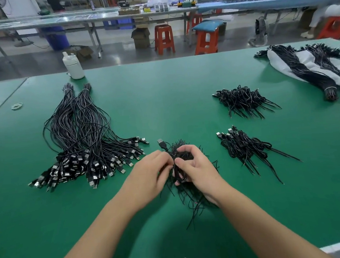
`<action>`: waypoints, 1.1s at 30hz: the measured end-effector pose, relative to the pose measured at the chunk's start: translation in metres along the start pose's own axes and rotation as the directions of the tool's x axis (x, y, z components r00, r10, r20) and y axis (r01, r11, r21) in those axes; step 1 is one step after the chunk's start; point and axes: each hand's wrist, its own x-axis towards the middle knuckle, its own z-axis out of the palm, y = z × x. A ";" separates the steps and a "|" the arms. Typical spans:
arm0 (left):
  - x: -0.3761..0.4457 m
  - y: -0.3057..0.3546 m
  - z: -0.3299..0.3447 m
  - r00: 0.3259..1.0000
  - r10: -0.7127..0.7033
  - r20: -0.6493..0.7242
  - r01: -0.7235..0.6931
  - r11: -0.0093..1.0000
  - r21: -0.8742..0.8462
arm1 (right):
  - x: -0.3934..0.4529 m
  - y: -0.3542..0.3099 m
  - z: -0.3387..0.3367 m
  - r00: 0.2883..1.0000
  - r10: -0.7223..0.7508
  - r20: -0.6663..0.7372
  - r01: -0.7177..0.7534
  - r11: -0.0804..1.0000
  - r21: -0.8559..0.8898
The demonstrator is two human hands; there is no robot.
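A coiled black USB cable (177, 172) sits between my two hands above the green table (163, 101). Its USB plug (161, 143) sticks up to the upper left. My left hand (151, 174) pinches the coil from the left with its fingertips. My right hand (194, 165) curls round the coil from the right, thumb on its front. Under my hands lies a heap of thin black twist ties (193, 200). How the tie runs round the coil is hidden by my fingers.
Two long bundles of uncoiled USB cables (80, 140) lie at the left. Two piles of coiled, tied cables (242, 100) (248, 149) lie at the right. More bundles on a white bag (310, 67) sit far right. A white bottle (73, 66) stands at the back edge.
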 end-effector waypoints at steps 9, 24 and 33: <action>0.003 -0.003 0.007 0.916 -0.401 -0.017 0.380 0.880 -0.284 | -0.002 0.002 -0.002 0.995 -0.073 0.064 0.077 0.996 -0.051; -0.002 0.008 0.012 0.999 0.053 0.007 -0.053 0.981 0.186 | -0.002 -0.005 -0.004 0.998 0.010 -0.057 -0.018 0.992 -0.128; 0.003 0.009 0.013 0.924 -0.378 -0.067 0.353 0.905 -0.240 | -0.004 -0.010 -0.004 0.998 -0.035 0.055 0.035 0.999 -0.008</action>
